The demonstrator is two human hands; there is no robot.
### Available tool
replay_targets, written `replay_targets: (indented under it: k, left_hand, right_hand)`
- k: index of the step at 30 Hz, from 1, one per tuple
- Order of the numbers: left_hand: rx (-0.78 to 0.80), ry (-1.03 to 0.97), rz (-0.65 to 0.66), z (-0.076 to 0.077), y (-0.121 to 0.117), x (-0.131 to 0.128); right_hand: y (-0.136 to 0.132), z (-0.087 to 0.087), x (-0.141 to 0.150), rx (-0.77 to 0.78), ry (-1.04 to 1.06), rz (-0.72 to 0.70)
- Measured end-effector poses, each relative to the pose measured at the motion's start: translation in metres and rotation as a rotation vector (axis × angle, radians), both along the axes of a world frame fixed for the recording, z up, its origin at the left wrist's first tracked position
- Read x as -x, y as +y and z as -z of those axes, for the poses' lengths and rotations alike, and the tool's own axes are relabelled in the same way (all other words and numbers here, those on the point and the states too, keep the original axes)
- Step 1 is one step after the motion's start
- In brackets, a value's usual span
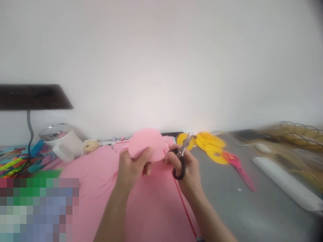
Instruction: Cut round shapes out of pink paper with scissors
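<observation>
Putting twelve o'clock at the wall and the hands at the dial's centre, I see the grey worktop [219, 195] spread across, with a broad pink sheet [156, 208] at six and overlapping pink pieces [93, 164] at nine. A long white bar [285, 183] lies between three and four, yellow rounds [210, 139] between two and three, and pink scissors [238, 168] at three. The pink disc [146, 143] is up off the sheet, at one o'clock from the left hand [131, 168]. Black-handled scissors [186, 144] sit in the right hand [188, 168], blades pointing between twelve and one. Should that wrist swing toward ten, I reckon a tip could nick the disc or the left thumb; the disc, pinched only by its near edge, might also bend or twist. The left forearm comes in from seven, its grip clamped on the disc, thumb on top and fingers beneath. The right comes from five, its grip closed around the handles; whether its fingertips touch the disc's edge, I cannot tell.
</observation>
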State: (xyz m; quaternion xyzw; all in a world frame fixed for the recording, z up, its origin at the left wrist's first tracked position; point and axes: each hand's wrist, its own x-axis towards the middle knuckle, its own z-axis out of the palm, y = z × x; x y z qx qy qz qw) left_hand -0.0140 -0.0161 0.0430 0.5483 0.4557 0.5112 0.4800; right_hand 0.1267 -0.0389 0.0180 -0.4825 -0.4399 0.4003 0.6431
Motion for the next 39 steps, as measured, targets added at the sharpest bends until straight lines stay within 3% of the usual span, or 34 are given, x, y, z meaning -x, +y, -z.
replay_targets:
  k: [2,7,10,39]
  left_hand:
    - [-0.009,-0.043,-0.016,-0.0001,0.0005,0.0002]
    - [-0.017,-0.041,0.006,0.0003,-0.0010,0.0001]
    - [0.001,-0.021,-0.013,0.0000,-0.0034,-0.0008]
    - [0.042,0.036,0.015,-0.0043,-0.0052,0.0055]
  right_hand:
    - [0.0001,0.0000,-0.0018,-0.010,-0.048,-0.043]
    - [-0.0010,-0.0020,0.0001,-0.061,-0.087,-0.365]
    - [-0.0021,-0.0038,0.0026,-0.056,-0.064,-0.450]
    - [-0.0004,0.0032,0.0001,-0.090,-0.147,-0.430]
